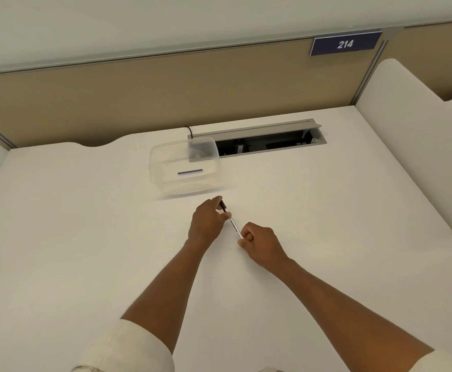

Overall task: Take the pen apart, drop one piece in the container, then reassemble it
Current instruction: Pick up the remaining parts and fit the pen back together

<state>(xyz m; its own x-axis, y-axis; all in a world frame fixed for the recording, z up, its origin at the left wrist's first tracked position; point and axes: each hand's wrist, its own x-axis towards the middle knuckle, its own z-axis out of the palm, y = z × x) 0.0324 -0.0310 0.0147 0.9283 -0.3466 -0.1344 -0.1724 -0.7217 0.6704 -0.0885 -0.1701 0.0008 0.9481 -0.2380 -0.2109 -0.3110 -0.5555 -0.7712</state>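
Both hands holding pen (pixel 233 224) above white counter (pixel 85 224). Left hand (pixel 208 220) pinching dark cap end; right hand (pixel 260 244) gripping white barrel's near end. Pen lying diagonal between them, dark end pointing away. Clear container (pixel 184 167) sitting just beyond hands, dark thin piece (pixel 190 172) lying inside. Open cable tray (pixel 267 142) sitting behind container. Blue sign (pixel 345 44) reading 214 hanging on partition.
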